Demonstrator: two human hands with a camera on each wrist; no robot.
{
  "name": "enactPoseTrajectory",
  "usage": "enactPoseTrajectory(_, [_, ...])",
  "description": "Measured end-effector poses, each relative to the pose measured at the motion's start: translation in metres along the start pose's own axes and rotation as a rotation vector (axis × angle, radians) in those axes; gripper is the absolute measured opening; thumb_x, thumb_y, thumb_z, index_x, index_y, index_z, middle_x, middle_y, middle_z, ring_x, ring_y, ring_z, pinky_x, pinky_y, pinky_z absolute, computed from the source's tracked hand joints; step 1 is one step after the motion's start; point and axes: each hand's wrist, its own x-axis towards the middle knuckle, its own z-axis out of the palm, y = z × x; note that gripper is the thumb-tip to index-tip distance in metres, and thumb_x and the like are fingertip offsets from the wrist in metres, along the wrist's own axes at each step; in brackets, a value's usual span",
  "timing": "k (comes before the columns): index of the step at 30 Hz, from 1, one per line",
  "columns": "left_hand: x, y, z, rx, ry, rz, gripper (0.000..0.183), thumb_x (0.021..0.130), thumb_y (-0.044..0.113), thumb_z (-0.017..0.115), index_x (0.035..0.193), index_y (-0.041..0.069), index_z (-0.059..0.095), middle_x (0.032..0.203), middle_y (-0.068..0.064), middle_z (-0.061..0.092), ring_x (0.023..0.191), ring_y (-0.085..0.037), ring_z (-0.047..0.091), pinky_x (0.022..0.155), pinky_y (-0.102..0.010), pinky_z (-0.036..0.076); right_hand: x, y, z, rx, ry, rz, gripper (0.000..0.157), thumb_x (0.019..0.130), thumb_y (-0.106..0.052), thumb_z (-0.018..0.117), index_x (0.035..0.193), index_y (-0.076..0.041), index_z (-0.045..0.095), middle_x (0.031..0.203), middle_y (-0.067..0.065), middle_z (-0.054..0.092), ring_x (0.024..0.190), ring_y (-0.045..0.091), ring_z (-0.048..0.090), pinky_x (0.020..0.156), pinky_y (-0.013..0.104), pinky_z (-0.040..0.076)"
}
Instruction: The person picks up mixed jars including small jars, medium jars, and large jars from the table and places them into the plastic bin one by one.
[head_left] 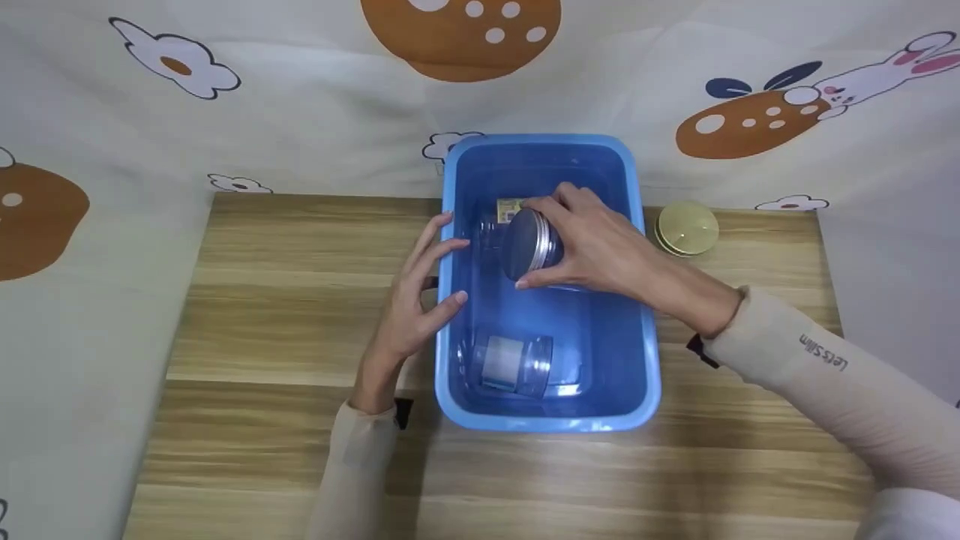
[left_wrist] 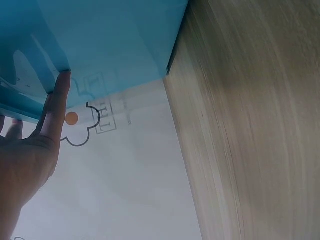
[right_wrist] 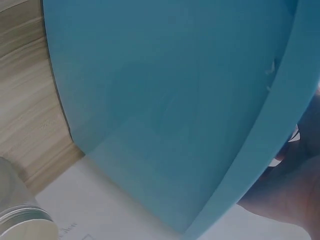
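Observation:
My right hand (head_left: 600, 244) grips a jar (head_left: 523, 244) with a silver screw lid inside the blue plastic tub (head_left: 547, 424). The jar is tilted, its lid facing left, and the hand hides part of its body. At the tub's left rim rests my left hand (head_left: 412, 304), fingers mostly straight and fingertips over the edge. In the left wrist view, the left hand's fingers (left_wrist: 59, 102) lie against the blue wall. A clear jar (head_left: 536, 367) with a white label lies on its side at the tub's near end. Behind the gripped jar, another clear container (head_left: 491, 232) and a yellow label (head_left: 508, 208) partly show.
A jar with a gold lid (head_left: 688, 228) stands on the wooden table (head_left: 300, 337), just right of the tub's far part. Behind the table hangs a pale printed cloth (head_left: 322, 97), close to the tub's far end.

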Motion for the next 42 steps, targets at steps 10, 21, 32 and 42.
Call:
enactPoseTrajectory(10, [0.003,0.022,0.0,-0.026,0.006,-0.015,0.054,0.087,0.021,0.064,0.135,-0.002,0.054,0.161,-0.018,0.023,0.149,-0.033,0.019,0.103,-0.063,0.04,0.006,-0.006,0.002,-0.051,-0.086,0.043,0.109,0.064,-0.084,0.065,0.147,-0.016,0.047,0.107,0.007,0.049,0.094,0.025,0.047,0.073,0.037,0.052])
enactPoseTrajectory(21, [0.002,0.011,0.002,-0.012,0.009,-0.005,0.054,0.087,0.022,0.065,0.135,0.001,0.055,0.162,-0.017,0.023,0.15,-0.031,0.018,0.109,-0.062,0.034,0.01,-0.006,0.008,-0.102,-0.132,0.039,0.109,0.064,-0.082,0.068,0.147,-0.014,0.047,0.117,0.012,0.052,0.095,0.027,0.049,0.077,0.041,0.055])
enactPoseTrajectory(32, [0.0,-0.001,0.001,-0.018,0.0,-0.018,0.054,0.091,0.039,0.064,0.139,0.015,0.055,0.164,0.002,0.021,0.15,-0.025,0.02,0.1,-0.057,0.047,0.014,-0.012,0.021,-0.127,-0.201,0.026,0.113,0.062,-0.087,0.063,0.148,-0.016,0.046,0.141,0.019,0.047,0.119,0.038,0.052,0.091,0.054,0.053])
enactPoseTrajectory(42, [-0.001,-0.001,0.0,-0.012,-0.002,-0.007,0.053,0.088,0.02,0.065,0.14,0.018,0.055,0.164,0.001,0.021,0.15,-0.026,0.018,0.103,-0.056,0.044,0.015,-0.017,0.03,-0.136,-0.261,0.051,0.115,0.062,-0.085,0.065,0.15,-0.014,0.043,0.155,0.029,0.03,0.137,0.051,0.035,0.106,0.063,0.038])
